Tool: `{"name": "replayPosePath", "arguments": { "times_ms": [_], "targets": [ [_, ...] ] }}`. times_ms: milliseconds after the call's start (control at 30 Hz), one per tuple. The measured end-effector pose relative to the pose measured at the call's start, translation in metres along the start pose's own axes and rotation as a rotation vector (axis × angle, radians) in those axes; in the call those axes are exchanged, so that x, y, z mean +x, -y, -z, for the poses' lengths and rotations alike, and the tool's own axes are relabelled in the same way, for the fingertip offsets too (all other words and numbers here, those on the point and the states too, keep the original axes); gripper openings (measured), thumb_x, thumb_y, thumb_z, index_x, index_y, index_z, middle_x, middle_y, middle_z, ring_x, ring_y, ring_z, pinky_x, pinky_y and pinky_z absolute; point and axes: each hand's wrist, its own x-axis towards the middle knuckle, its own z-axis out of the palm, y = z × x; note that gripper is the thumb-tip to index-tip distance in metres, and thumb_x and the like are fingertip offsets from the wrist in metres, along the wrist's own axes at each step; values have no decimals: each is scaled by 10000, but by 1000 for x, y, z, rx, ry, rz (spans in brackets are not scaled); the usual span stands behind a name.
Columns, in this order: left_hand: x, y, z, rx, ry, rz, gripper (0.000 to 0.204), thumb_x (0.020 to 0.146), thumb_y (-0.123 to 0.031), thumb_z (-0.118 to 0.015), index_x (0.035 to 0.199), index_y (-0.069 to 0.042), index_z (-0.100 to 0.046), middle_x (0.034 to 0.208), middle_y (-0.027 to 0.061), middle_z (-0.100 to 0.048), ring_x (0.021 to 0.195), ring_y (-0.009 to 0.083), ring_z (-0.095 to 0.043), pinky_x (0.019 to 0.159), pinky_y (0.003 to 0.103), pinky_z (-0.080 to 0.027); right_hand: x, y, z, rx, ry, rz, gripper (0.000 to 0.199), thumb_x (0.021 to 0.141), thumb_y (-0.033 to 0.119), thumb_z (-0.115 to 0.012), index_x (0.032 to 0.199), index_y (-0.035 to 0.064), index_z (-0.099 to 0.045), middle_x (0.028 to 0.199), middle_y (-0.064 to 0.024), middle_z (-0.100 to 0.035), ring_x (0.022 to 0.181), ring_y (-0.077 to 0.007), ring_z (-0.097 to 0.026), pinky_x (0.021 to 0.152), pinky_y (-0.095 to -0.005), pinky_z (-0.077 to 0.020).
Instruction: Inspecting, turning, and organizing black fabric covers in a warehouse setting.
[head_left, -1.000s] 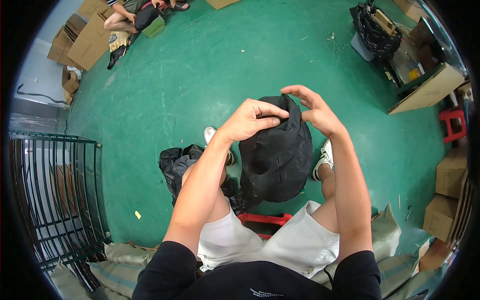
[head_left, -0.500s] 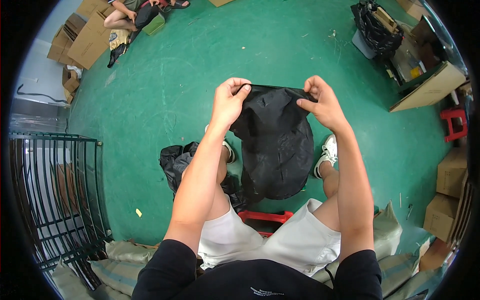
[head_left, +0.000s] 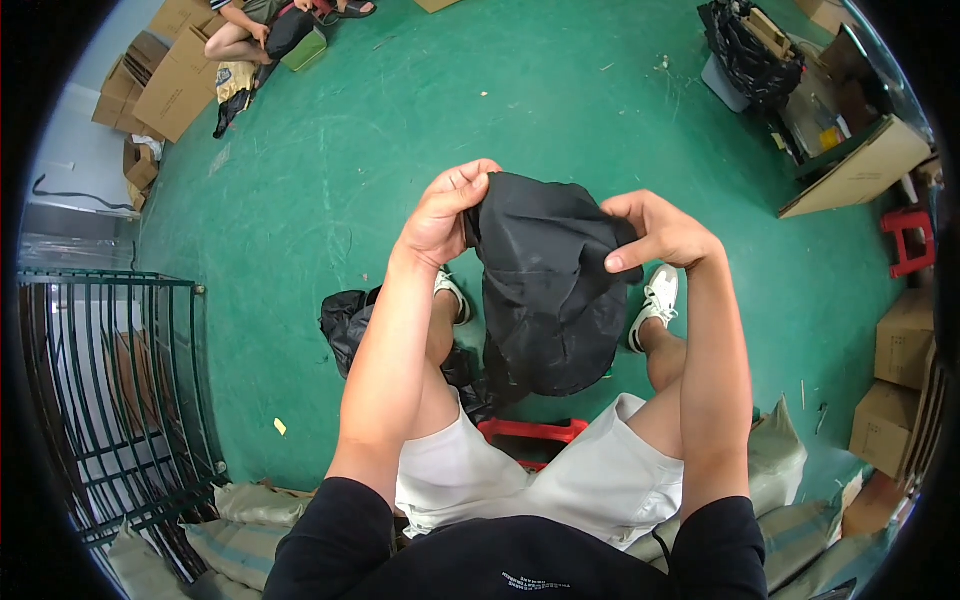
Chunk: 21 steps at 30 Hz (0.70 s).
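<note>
A limp black fabric piece, shaped like a bag or cover [head_left: 550, 290], hangs between my knees over the green floor. My left hand [head_left: 452, 212] is closed on its upper left corner, thumb in front and fingers curled behind. At the upper right edge, my right hand [head_left: 655, 232] has the cloth between thumb and fingers, which are loosely spread around a fold. How firmly it grips is hard to see. Beside my left shin lies a crumpled black heap [head_left: 345, 325], perhaps more of the same material, partly hidden by my forearm.
A red stool [head_left: 535, 430] shows between my thighs. Dark green metal bars [head_left: 130, 380] stand at left, with stuffed sacks [head_left: 235, 545] below. Cardboard boxes [head_left: 885, 430] and a red stool [head_left: 908, 242] are at right. Another person [head_left: 245, 35] sits at the far left.
My right hand has moved down and slightly right along the fabric's edge, thumb and fingers wider apart. The stretched top edge has gone slack and folded over. My left hand has shifted slightly left.
</note>
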Motion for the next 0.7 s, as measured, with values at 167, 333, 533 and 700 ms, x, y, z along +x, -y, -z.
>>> {"name": "replayPosePath", "arguments": {
  "times_ms": [167, 333, 533, 700],
  "targets": [
    [4, 1, 2, -78, 73, -36, 225, 987, -240, -555, 1045, -23, -578, 958, 70, -673, 848, 134, -661, 762, 281, -544, -6, -5, -6, 563, 25, 218, 373, 752, 32, -727, 1072, -48, -553, 987, -81, -661, 895, -158, -644, 862, -291, -503],
    [5, 6, -25, 152, -120, 6, 313, 921, -86, -626, 1215, 3, -563, 1010, 59, -677, 905, 122, -653, 819, 266, -522, -1, -4, -8, 747, -56, 512, 388, 810, 85, -683, 1110, -49, -478, 997, -121, -629, 916, -195, -646, 849, -291, -512],
    [16, 29, -18, 509, -134, 245, 122, 883, -89, -668, 987, -40, -626, 838, -28, -624, 762, 44, -587, 710, 208, -499, 1, -2, -9, 816, -303, 623, 271, 935, 141, -529, 1132, -42, -563, 1056, -145, -662, 925, -224, -654, 861, -333, -520],
    [18, 34, -12, 630, -136, 347, 287, 885, -176, -709, 672, -124, -523, 673, -90, -475, 631, 10, -493, 625, 190, -477, -10, -14, 5, 862, -395, 641, 246, 960, 140, -504, 1121, -27, -587, 1059, -125, -669, 936, -222, -653, 873, -338, -522]
  ]
}}
